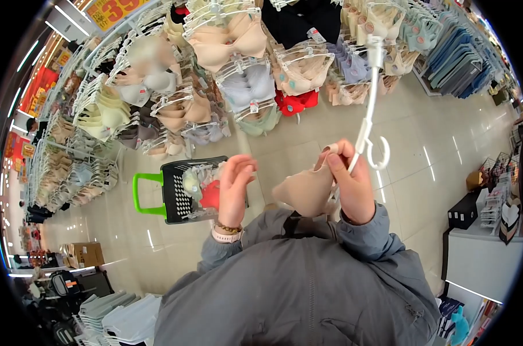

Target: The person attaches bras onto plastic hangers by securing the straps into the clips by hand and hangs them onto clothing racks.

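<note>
My right hand [355, 183] pinches a beige bra [306, 191] by its strap, in front of my jacket. From the same hand rises a white pole [372, 98] with a curved hook [381, 154] at its side; its lower end is hidden by the fingers. My left hand [236, 183] is raised beside the bra, apart from it, fingers loosely bent with nothing in them. Below and left of that hand stands a black shopping basket [175, 199] with a green handle [139, 193], holding red and pale garments on white hangers.
Racks of hanging bras [229, 43] stretch across the front and left. Blue folded-over garments [460, 55] hang at the far right. A white counter [474, 259] with a black box [463, 211] stands at right; a cardboard box [82, 255] sits on the floor at left.
</note>
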`<state>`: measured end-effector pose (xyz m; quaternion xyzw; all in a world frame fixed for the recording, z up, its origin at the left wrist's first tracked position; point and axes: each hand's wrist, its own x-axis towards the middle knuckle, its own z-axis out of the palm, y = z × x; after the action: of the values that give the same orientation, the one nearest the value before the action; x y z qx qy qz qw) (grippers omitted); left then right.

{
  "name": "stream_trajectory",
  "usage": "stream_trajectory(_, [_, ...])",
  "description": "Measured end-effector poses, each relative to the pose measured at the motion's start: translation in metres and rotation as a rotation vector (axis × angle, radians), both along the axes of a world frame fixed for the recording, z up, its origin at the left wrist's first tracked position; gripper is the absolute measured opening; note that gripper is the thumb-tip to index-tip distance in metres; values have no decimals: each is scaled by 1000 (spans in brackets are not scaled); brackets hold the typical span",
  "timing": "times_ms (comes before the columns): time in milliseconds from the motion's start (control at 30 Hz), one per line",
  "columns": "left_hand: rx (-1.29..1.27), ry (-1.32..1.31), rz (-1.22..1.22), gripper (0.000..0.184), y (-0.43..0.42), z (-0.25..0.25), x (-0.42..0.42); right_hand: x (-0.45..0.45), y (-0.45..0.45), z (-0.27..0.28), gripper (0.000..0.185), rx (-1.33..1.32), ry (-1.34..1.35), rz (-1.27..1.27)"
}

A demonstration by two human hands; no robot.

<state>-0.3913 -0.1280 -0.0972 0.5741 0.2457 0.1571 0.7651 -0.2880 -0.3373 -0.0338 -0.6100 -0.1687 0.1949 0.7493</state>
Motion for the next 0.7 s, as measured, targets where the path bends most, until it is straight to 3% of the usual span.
stream_trajectory(67, [110,-215,-303,27,-12,25,17,3,0,-5,9,20,14,61])
stream_trajectory(100, [108,-216,-298,27,-21,38,26,3,1,-3,9,-9,7,61])
stream_trajectory(167, [437,-409,-309,29,-35,62,46,2,2,-2,10,-41,2,61])
stream_trajectory(233, [485,-411,-396,30,-40,79,60,1,4,1,12,4,-118,-26])
stream_trajectory(367, [651,-347,-596,24,-40,85,76,4,-8,8,13,-74,-97,-113])
stream_trajectory(700, [612,-382,-648,11,-54,79,86,4,-18,1,14,111,-93,-189])
